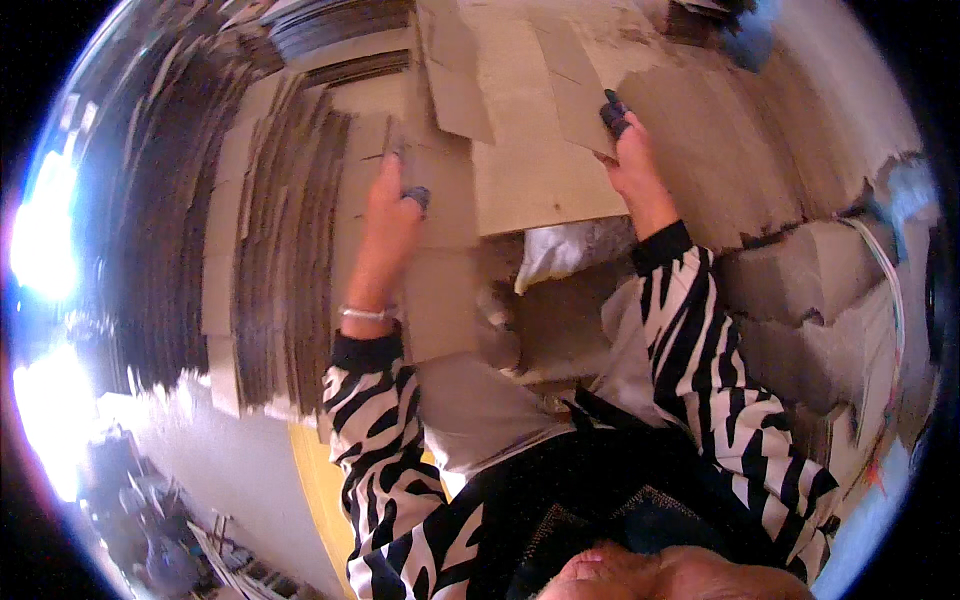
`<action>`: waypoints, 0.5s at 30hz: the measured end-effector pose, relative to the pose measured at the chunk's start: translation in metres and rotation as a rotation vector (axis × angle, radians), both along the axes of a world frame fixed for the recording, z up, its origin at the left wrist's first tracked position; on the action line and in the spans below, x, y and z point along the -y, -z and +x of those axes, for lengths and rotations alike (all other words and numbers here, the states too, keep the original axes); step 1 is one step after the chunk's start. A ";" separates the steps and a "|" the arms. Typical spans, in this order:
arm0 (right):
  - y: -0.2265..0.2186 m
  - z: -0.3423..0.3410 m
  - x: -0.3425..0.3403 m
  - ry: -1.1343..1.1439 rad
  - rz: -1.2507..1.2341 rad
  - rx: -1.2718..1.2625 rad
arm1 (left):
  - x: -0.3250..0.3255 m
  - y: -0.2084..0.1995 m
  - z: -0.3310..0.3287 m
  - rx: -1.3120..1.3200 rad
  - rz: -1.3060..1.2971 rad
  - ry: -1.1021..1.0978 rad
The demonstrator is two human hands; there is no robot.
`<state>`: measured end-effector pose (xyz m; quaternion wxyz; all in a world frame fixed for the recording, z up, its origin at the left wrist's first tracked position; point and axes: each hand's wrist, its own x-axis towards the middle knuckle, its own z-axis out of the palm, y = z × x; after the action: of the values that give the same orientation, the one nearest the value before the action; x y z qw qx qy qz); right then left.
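Observation:
My left hand [392,215] is at the left edge of a brown cardboard sheet [440,270], its taped thumb lying over the face. This sheet is blurred and hangs partly over my lap. Dark wraps also cover fingertips of my right hand [637,170], which pinches the lower right edge of a narrow cardboard piece [575,90]. Beneath that piece lies a pale tabletop [530,185]. Another cardboard piece [455,80] rests at the table's left side, between my hands. Fingers behind the cardboard are hidden.
Tall stacks of cardboard [285,240] stand on edge along the left. More cardboard [710,150] is layered at the right, beside cardboard bundles [800,270]. A white crumpled bag [575,250] shows under the table's front edge. A yellow panel [320,490] is at lower left.

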<state>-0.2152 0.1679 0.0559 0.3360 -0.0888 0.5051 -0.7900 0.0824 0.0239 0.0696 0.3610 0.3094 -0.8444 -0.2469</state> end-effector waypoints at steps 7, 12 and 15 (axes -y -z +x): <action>0.004 -0.010 0.001 -0.067 0.092 -0.510 | -0.019 -0.201 0.090 0.340 -0.489 -0.431; 0.001 0.038 0.006 -0.214 0.618 -1.214 | 0.050 -0.138 0.209 0.961 -0.556 -0.657; 0.012 0.020 -0.004 -0.291 0.893 -1.505 | 0.067 -0.072 0.209 0.955 -0.483 -0.663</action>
<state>-0.1952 0.1721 0.0441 0.0154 -0.5087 0.8371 -0.2008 0.2918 -0.0426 0.1420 0.0614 0.5407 -0.8035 0.2413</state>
